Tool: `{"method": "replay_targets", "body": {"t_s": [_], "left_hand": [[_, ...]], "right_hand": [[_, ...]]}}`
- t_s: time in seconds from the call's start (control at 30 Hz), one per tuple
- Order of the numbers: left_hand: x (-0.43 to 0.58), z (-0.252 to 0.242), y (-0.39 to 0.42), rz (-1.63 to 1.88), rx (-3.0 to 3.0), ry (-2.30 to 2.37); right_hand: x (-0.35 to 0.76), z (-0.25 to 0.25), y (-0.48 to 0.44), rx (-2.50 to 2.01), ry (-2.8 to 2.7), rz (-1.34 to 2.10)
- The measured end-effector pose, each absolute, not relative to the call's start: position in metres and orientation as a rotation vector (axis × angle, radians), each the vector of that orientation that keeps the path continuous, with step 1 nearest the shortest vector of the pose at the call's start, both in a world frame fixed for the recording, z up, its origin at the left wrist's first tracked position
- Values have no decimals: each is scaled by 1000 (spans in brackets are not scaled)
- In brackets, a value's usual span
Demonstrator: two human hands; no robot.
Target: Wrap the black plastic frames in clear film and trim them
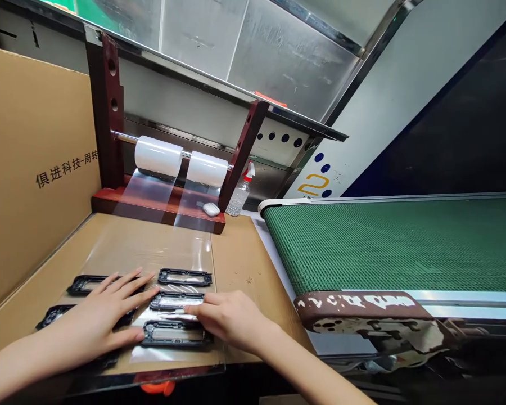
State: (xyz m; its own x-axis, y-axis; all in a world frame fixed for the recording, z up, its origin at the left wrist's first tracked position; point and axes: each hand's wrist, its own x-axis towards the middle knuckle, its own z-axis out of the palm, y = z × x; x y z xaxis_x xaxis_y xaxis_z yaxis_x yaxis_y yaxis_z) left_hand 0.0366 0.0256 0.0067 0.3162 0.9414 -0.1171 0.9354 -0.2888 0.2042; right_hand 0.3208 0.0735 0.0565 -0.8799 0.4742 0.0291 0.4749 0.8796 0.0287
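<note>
Several black rectangular frames with clear windows lie on clear film [152, 244] spread over a cardboard work surface. My left hand [103, 315] rests palm down with its fingers spread, over the left-hand frames and hiding parts of them. Its thumb touches the edge of the near right frame [175, 333]. My right hand [231, 318] is closed round a thin, pointed, pale tool [172, 314], whose tip points left between the near frame and the middle frame [177, 300]. Most of the tool is inside the fingers. Beyond these lies the far right frame [184, 277].
Two film rolls [158, 156] hang on a rod in a dark red stand [160, 210], their strips running down toward me. A small white case [211, 209] sits on its base, beside a spray bottle [239, 194]. A cardboard wall [34, 124] borders the left, a green conveyor belt [388, 242] the right.
</note>
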Motion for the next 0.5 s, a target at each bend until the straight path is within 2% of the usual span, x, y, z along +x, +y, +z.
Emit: {"method": "replay_targets", "body": {"t_s": [0.5], "left_hand": [[25,1,28,161,2408,1702]], "right_hand": [[395,70,64,-1017,-3024,-106]]}}
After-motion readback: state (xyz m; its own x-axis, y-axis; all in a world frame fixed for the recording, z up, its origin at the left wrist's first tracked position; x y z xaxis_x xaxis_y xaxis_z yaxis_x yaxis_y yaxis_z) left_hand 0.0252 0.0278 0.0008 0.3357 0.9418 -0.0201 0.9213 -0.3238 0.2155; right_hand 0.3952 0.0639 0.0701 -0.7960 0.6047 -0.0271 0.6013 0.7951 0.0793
